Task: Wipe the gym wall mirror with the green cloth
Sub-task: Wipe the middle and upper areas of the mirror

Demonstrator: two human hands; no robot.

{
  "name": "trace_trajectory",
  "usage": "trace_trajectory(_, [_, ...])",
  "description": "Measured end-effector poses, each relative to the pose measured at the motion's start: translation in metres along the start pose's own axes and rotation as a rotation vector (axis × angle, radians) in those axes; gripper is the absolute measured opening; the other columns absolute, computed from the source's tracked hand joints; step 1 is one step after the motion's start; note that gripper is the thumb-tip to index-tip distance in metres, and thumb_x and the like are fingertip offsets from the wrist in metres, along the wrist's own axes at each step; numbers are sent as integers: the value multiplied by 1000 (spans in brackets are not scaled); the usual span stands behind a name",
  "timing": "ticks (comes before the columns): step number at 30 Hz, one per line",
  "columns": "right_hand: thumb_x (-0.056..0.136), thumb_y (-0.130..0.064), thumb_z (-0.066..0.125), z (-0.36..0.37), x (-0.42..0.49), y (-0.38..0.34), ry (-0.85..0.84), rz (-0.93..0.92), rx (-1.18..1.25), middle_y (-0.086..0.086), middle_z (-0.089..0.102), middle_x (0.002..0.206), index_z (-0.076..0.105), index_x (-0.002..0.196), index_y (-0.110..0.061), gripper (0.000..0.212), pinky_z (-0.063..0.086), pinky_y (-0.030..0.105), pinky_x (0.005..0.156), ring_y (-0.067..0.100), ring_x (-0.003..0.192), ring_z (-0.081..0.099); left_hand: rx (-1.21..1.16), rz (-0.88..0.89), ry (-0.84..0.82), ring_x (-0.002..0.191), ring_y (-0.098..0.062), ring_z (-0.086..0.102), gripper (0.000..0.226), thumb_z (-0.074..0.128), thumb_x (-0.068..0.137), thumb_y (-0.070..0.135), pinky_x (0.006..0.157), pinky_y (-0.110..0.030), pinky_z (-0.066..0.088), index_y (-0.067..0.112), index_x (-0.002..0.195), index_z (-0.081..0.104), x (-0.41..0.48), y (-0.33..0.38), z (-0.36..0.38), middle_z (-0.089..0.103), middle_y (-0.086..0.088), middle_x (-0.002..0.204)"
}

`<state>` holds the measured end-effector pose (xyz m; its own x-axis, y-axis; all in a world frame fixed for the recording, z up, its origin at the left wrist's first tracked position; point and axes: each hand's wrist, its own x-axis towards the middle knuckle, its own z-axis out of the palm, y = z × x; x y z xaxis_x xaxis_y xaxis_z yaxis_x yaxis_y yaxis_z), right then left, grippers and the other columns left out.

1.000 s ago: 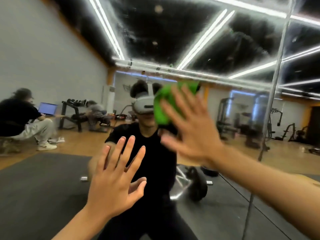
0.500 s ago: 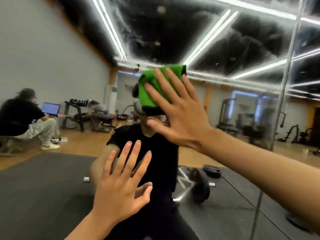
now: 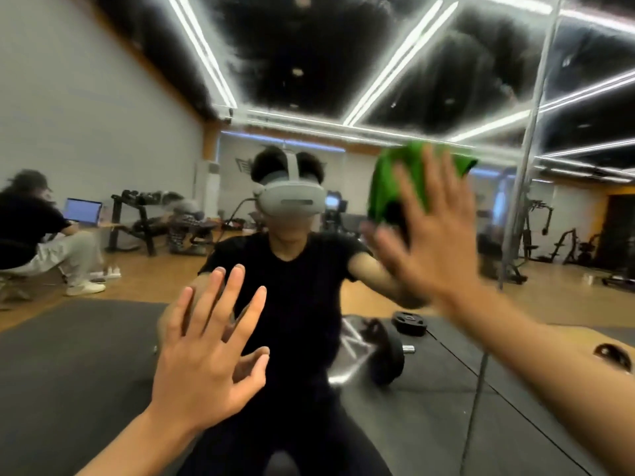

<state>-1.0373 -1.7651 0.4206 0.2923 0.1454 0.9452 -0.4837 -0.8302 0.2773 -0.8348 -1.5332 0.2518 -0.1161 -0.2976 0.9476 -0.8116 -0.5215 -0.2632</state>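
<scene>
Cloth (image 3: 388, 182) is sitting at about 2 o'clock in the view, getting pressed onto the mirror (image 3: 343, 63) under the right hand (image 3: 436, 235). The fingers are straight and spread over it, not pinching. Meanwhile the left hand (image 3: 206, 365) is hanging at 7 o'clock, fingers splayed too, holding nothing; can't tell if it's actually touching the glass.

Looks like a wiping pass is going on (the right hand is blurry). I'm guessing the next move is calling for steady palm pressure so the cloth isn't slipping out from under flat fingers.

A seam (image 3: 525, 187) is running down at 3 o'clock and might be snagging an edge. Reflected barbell (image 3: 388, 355) is lying at 5 o'clock, with a seated person (image 3: 31, 228) working a laptop (image 3: 83, 210) at 9. Nothing seems to be blocking the glass.
</scene>
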Motion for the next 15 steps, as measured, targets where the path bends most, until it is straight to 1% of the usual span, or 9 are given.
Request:
trace_trajectory(2, [101,-69,35,8,-97,-22,-126,-166,-6,12,12,174,30,164,-30,75,16,61,126,35,161,9,-23,-7,-6,160,-39,22,80,61,88,46,128,-61,17,14,159,43,1,1,-4,26,-20,172])
trace_trajectory(4, [102,-70,33,5,-149,-19,-224,-322,-48,7,12,175,29,163,-34,71,18,58,125,32,161,12,-48,-8,-28,161,-42,19,83,59,87,48,128,-63,14,12,160,41,3,4,-6,23,-22,172])
trace_trajectory(6, [104,-68,30,-1,-139,5,-261,-498,-41,5,14,175,29,163,-36,68,14,56,127,28,161,14,-56,-9,-50,160,-45,16,91,60,83,57,127,-66,12,13,160,39,2,6,-8,20,-25,172])
trace_trajectory(7, [104,-68,28,-5,-117,20,-244,-549,-57,6,16,174,29,163,-36,67,9,55,128,28,161,14,-55,3,-55,160,-47,15,96,61,80,64,127,-67,11,16,160,39,2,8,-7,19,-27,172])
trace_trajectory(8, [105,-68,25,-10,-84,36,-204,-537,-75,7,18,174,28,163,-36,67,6,55,129,29,161,15,-50,17,-58,160,-48,15,100,61,77,70,126,-69,12,19,160,39,2,9,-7,18,-28,172])
trace_trajectory(9, [105,-68,23,-17,-46,53,-154,-457,-79,9,18,174,26,164,-35,67,3,55,129,30,161,14,-44,25,-60,159,-49,15,102,62,75,75,125,-70,12,22,159,40,3,9,-6,17,-29,172])
trace_trajectory(12, [105,-68,17,-35,49,95,-40,-136,-115,12,11,175,18,167,-33,71,1,54,130,31,162,7,-40,23,-64,159,-49,15,105,62,73,83,124,-72,14,23,157,43,3,10,-5,16,-29,172])
trace_trajectory(13, [106,-66,18,-34,57,97,-23,-51,-105,12,9,175,17,167,-31,71,2,54,130,30,162,5,-34,25,-60,159,-50,15,106,62,73,83,124,-72,14,22,157,44,2,11,-5,16,-29,172])
trace_trajectory(15, [107,-62,23,-21,30,78,31,83,-48,14,8,175,19,167,-27,70,2,54,130,32,162,5,-34,30,-65,159,-50,15,106,63,73,84,123,-74,16,22,157,45,2,11,-4,16,-30,172])
